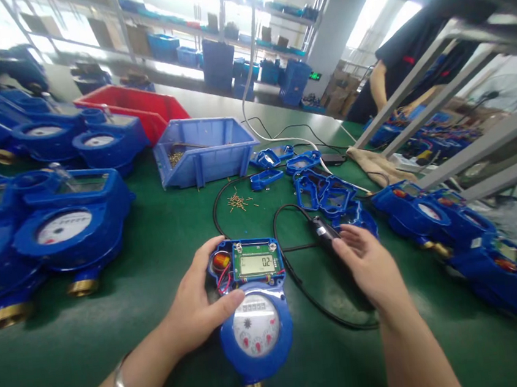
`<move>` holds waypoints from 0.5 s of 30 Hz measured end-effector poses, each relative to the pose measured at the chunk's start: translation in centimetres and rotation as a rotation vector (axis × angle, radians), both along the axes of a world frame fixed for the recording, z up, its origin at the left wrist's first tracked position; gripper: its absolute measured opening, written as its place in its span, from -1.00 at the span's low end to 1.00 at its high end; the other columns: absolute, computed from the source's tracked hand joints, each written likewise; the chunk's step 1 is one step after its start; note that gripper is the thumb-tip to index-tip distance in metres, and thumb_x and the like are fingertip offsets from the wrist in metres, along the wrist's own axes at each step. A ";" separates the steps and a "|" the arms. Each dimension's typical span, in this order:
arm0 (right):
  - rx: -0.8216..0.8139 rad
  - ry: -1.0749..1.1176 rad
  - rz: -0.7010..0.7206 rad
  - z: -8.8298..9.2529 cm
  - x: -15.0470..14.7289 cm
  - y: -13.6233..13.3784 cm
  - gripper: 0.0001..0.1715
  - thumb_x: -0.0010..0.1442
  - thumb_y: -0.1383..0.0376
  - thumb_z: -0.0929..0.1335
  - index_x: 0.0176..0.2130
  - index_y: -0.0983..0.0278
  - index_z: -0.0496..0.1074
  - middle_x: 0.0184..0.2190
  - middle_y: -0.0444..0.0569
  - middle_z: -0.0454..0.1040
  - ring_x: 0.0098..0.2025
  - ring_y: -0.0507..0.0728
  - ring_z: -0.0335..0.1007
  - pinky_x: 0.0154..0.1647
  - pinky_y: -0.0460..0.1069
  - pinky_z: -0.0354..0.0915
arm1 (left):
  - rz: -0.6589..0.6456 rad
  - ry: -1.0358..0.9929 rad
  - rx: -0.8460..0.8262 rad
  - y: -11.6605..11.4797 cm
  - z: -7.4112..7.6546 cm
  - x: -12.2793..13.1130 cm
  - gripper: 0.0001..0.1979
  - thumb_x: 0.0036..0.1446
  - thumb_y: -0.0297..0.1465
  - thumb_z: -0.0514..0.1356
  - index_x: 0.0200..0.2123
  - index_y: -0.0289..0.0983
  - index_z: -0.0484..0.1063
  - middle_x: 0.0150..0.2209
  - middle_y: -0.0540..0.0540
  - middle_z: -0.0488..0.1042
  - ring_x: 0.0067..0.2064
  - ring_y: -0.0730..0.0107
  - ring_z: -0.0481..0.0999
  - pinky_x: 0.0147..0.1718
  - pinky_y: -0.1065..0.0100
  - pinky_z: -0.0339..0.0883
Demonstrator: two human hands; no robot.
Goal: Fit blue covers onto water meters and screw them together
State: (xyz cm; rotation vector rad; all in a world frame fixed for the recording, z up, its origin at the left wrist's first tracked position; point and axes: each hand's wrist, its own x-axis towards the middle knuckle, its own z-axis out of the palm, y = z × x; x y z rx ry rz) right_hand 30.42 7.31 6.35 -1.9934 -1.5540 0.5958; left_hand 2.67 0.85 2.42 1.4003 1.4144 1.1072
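Note:
A blue water meter (pixel 255 314) lies on the green table (pixel 162 240) in front of me, its cover off, showing a green circuit board with a small display and a round dial below. My left hand (pixel 195 308) grips the meter's left side, thumb lying across its middle. My right hand (pixel 366 265) rests just right of the meter, fingers curled over a black corded electric screwdriver (pixel 325 232) lying on the table. Loose brass screws (pixel 239 202) lie scattered beyond the meter.
Several blue meters (pixel 66 229) are piled at the left and more (pixel 466 239) at the right. A blue bin (pixel 203 149) holds screws, with a red bin (pixel 136 108) behind. Blue plastic covers (pixel 323 193) lie mid-table. Another person (pixel 393 68) stands at the far right behind a metal frame.

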 end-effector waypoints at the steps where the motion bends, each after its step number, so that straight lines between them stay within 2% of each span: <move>1: 0.018 -0.090 -0.067 -0.1 1.6 0.9 -0.31 0.06 0.08 0.29 0.09 0.42 0.25 0.04 0.27 0.32 0.06 0.30 0.30 0.11 0.20 0.18 | 0.001 0.001 -0.003 0.0 0.2 0.0 -0.24 -0.05 -0.12 0.23 0.17 -0.24 0.06 0.07 -0.22 0.38 0.03 0.04 0.43 0.04 0.07 0.28; 2: 0.025 -0.169 -0.124 -0.3 3.0 1.6 -0.32 0.04 0.14 0.30 0.09 0.46 0.26 0.06 0.32 0.29 0.11 0.36 0.23 0.15 0.25 0.11 | 0.000 0.000 -0.005 0.0 0.3 0.1 -0.25 -0.06 -0.13 0.23 0.17 -0.25 0.06 0.07 -0.22 0.38 0.03 0.04 0.43 0.04 0.07 0.28; 4: -0.004 -0.292 -0.174 -1.2 5.2 2.6 -0.36 0.01 0.24 0.31 0.06 0.50 0.30 0.04 0.36 0.30 0.12 0.41 0.19 0.14 0.29 0.08 | -0.006 -0.003 -0.007 0.0 0.3 0.1 -0.25 -0.05 -0.13 0.23 0.17 -0.25 0.06 0.07 -0.23 0.38 0.03 0.05 0.43 0.03 0.07 0.30; 8: -0.071 -0.438 -0.146 -3.2 6.6 3.0 -0.51 -0.01 0.32 0.32 -0.05 0.42 0.43 -0.07 0.26 0.39 0.05 0.37 0.28 0.09 0.21 0.17 | 0.000 0.041 0.047 -0.1 -0.4 0.0 -0.27 -0.01 -0.12 0.20 0.18 -0.25 0.05 0.09 -0.26 0.34 0.03 0.04 0.43 0.01 0.06 0.32; 12: -0.062 -0.514 -0.178 -3.7 6.2 2.7 -0.60 0.03 0.32 0.30 -0.11 0.37 0.46 -0.13 0.23 0.41 -0.04 0.37 0.32 -0.06 0.20 0.26 | 0.015 0.218 0.337 -0.1 -1.0 -0.5 -0.33 0.05 -0.09 0.16 0.17 -0.23 0.07 0.16 -0.28 0.22 0.15 0.02 0.29 0.09 0.03 0.23; 15: -0.018 -0.502 -0.223 -3.3 6.2 2.5 -0.65 0.03 0.33 0.28 -0.17 0.35 0.48 -0.18 0.21 0.42 -0.10 0.34 0.34 -0.13 0.17 0.28 | -0.009 0.388 0.565 -0.2 -0.1 -0.8 -0.45 0.13 -0.06 0.08 0.11 -0.22 0.19 0.20 -0.27 0.14 0.22 0.04 0.17 0.14 0.03 0.16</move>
